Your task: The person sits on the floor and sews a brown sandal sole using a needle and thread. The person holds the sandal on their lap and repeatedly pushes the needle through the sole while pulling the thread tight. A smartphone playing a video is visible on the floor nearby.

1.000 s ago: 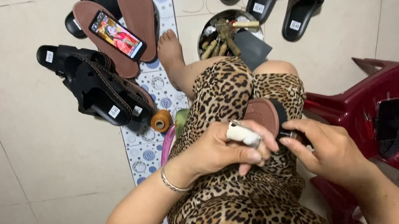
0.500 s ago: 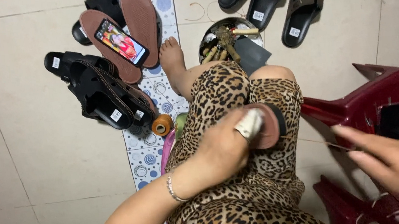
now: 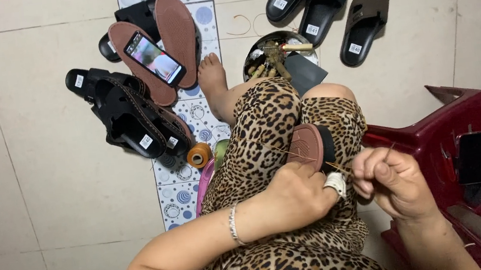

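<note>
Phone (image 3: 154, 58) on soles, thread spool (image 3: 199, 155) — floor

Right hand (image 3: 392, 181) returned beside the sandal (image 3: 309, 145).

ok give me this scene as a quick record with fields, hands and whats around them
left hand: left hand grips the brown-soled sandal on the lap, white wrap on one finger
right hand: right hand pinches a needle beside the sandal
thread: tan thread runs across the sole
floor left: phone lying on upturned soles, black sandals, orange thread spool
floor top: bowl of tools, three black slides
right side: red plastic stool
</note>
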